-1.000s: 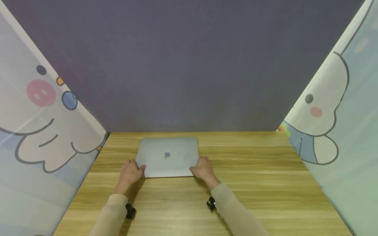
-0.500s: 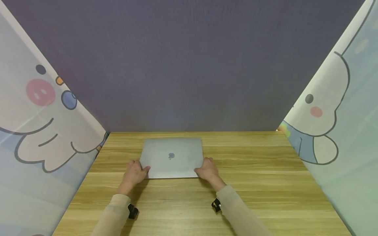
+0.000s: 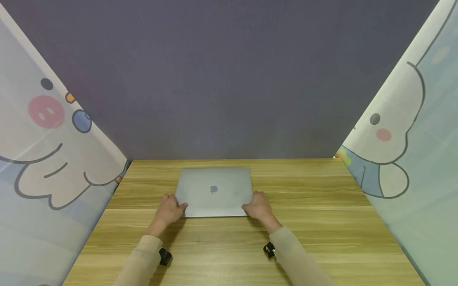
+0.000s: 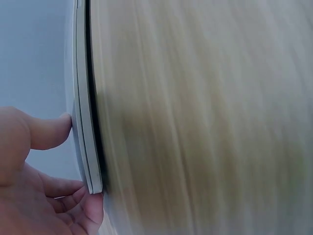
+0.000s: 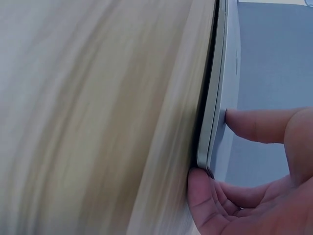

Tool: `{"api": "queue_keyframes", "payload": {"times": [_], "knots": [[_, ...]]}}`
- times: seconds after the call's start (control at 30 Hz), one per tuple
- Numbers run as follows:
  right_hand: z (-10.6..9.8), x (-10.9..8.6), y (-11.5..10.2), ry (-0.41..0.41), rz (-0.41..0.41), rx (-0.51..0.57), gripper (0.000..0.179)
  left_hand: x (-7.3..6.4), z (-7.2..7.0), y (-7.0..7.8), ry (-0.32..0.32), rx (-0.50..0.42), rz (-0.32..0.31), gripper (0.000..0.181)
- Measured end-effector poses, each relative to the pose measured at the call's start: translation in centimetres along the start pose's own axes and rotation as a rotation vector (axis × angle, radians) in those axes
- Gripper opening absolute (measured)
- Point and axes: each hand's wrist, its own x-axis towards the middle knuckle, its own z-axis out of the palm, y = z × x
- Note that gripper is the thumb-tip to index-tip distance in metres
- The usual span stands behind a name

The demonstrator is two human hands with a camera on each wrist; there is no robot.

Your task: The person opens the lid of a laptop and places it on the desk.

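Note:
A closed silver laptop [image 3: 214, 202] with a dark apple logo lies flat over the wooden table, near its back edge. My left hand [image 3: 169, 209] grips its left side close to the front corner, thumb on the lid. At the opposite front corner my right hand [image 3: 258, 205] grips it the same way. In the left wrist view the laptop's thin edge [image 4: 84, 107] runs between thumb and curled fingers. The right wrist view has the thumb on the lid and the fingers curled at the corner of the laptop [image 5: 212, 117], with a dark gap beneath.
Behind the wooden table [image 3: 222, 250] rises a dark grey panel [image 3: 229, 79]. Cartoon-printed curtains hang at the left [image 3: 39, 159] and right [image 3: 422, 167]. A small black device is strapped at each wrist.
Both hands and the laptop have moved to the right across the table, and very slightly toward the front. The grip at both corners stays the same.

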Motion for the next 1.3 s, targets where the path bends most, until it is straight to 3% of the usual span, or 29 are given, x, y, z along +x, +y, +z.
{"api": "queue_keyframes", "payload": {"times": [0.5, 0.9, 1.3], "knots": [[-1.9, -0.8, 2.7, 0.010, 0.008, 0.011, 0.054, 0.0, 1.7, 2.1, -0.004, -0.044, 0.032, 0.059], [-3.3, -1.5, 4.6, 0.020, 0.028, 0.020, 0.063, -0.6, 2.5, 3.9, -0.010, -0.058, 0.072, 0.059], [-4.8, -2.6, 6.0, -0.005, 0.060, -0.016, 0.065, -1.7, 3.5, 5.6, -0.024, -0.053, 0.065, 0.054]]}}
